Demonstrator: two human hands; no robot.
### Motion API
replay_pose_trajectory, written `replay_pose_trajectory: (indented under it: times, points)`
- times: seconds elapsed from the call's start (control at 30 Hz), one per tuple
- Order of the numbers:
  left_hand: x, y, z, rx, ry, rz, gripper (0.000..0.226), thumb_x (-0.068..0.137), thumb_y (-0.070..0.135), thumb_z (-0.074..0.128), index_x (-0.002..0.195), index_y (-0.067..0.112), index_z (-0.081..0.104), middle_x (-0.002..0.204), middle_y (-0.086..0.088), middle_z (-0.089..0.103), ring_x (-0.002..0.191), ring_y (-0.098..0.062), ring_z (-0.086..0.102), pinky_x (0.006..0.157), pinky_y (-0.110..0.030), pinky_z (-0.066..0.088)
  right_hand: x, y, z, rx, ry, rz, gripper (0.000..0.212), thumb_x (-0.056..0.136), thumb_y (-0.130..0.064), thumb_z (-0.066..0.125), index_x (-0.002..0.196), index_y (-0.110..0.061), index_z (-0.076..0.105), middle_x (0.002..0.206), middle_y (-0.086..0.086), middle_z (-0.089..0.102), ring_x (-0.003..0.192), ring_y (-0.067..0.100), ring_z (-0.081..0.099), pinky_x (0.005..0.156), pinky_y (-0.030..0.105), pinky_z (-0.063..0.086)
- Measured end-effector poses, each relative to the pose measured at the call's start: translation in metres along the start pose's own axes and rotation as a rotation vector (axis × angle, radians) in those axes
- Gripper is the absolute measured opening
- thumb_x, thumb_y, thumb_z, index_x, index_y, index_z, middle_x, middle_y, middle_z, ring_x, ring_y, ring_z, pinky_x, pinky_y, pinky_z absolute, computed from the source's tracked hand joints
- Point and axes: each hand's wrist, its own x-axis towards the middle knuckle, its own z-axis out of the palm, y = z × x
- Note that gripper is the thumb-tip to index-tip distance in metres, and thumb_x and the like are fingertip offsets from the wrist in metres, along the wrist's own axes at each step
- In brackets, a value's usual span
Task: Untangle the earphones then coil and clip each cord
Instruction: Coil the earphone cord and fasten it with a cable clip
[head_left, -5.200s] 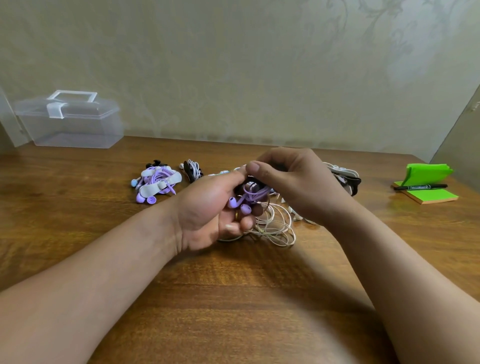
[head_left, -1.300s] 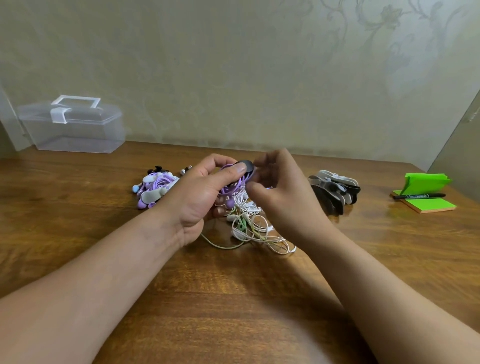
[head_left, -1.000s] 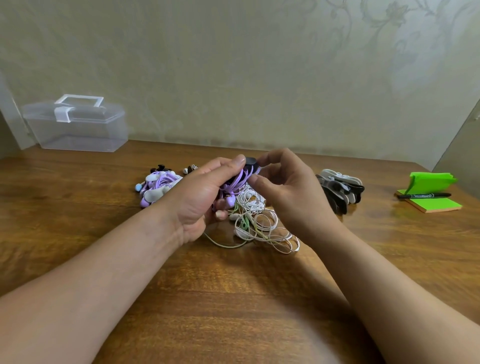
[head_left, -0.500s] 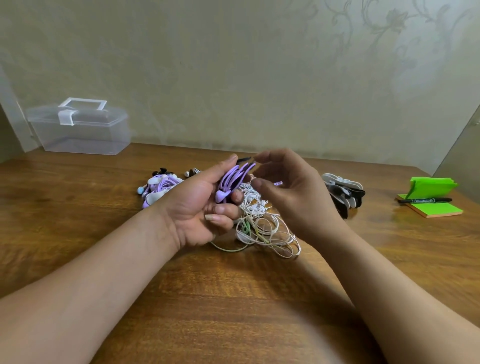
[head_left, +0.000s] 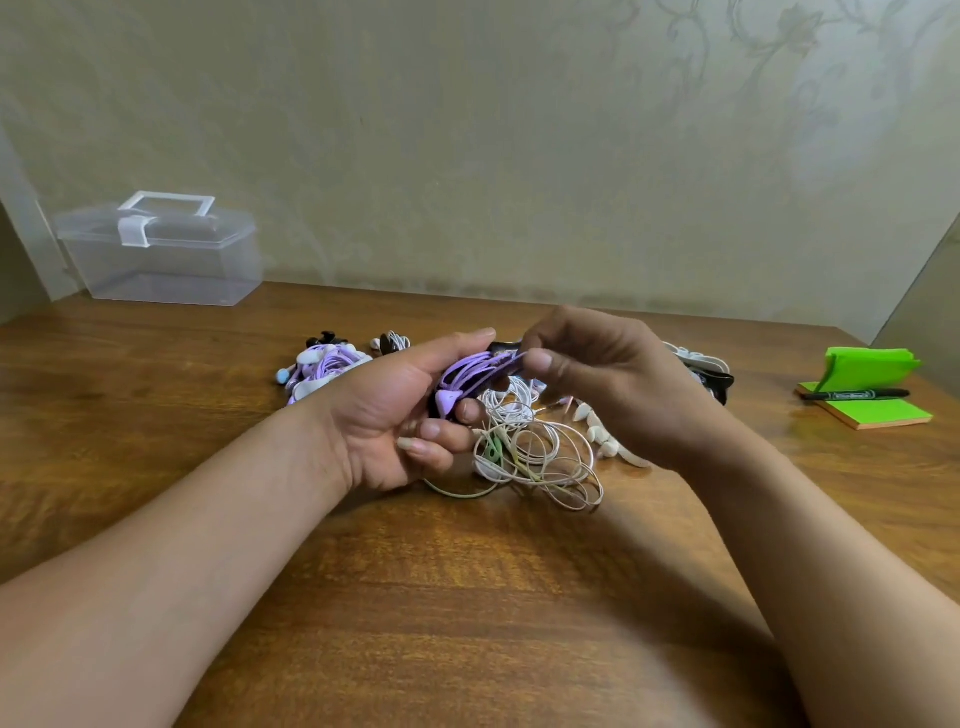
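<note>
Nearest, the left hand (head_left: 395, 415) cups a coiled purple earphone cord (head_left: 470, 376), fingers curled under it. The right hand (head_left: 608, 379) pinches a dark clip (head_left: 506, 351) at the coil's far end. Below them, tangled white cords (head_left: 540, 452) lie on the wooden table (head_left: 467, 597).

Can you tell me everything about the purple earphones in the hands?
The purple earphones are a thin lilac cord gathered into a small coil, with a smooth plastic earbud poking out at the bottom. The left hand cups the coil above the table. The right hand pinches the top end, where a black clip sits against the cord. Whether the clip is closed cannot be seen.
</note>
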Motion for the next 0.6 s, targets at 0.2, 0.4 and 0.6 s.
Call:
replay_pose_trajectory:
  times: [0.2, 0.4, 0.6]
  points:
    - [-0.001, 0.0, 0.003, 0.127, 0.011, 0.01, 0.035, 0.08, 0.049, 0.075, 0.078, 0.017, 0.062, 0.067, -0.002, 0.044, 0.043, -0.005, 0.03, 0.035, -0.014, 0.014, -0.001, 0.002, 0.0, 0.516, -0.13, 0.425, 0.004, 0.087, -0.018, 0.07, 0.085, -0.015, 0.072, 0.087, 0.006, 0.066, 0.08, 0.015, 0.062, 0.066, 0.026, 0.051]
    - [0.004, -0.007, 0.006, 0.122, 0.053, 0.059, 0.034, 0.084, 0.052, 0.076, 0.079, 0.02, 0.066, 0.069, -0.003, 0.05, 0.056, -0.01, 0.029, 0.037, -0.015, 0.024, 0.005, 0.008, 0.02, 0.715, 0.129, 0.625, 0.002, 0.096, -0.013, 0.061, 0.094, -0.013, 0.062, 0.075, 0.003, 0.057, 0.057, 0.011, 0.053, 0.046, 0.02, 0.043]
    - [0.003, -0.004, 0.011, 0.112, 0.088, 0.141, 0.033, 0.094, 0.046, 0.067, 0.113, 0.021, 0.062, 0.078, -0.002, 0.053, 0.056, -0.009, 0.038, 0.042, -0.017, 0.029, 0.008, 0.009, 0.03, 0.307, 0.373, 0.3, 0.015, 0.106, -0.019, 0.059, 0.101, -0.013, 0.073, 0.083, 0.004, 0.07, 0.077, 0.017, 0.066, 0.063, 0.031, 0.052]
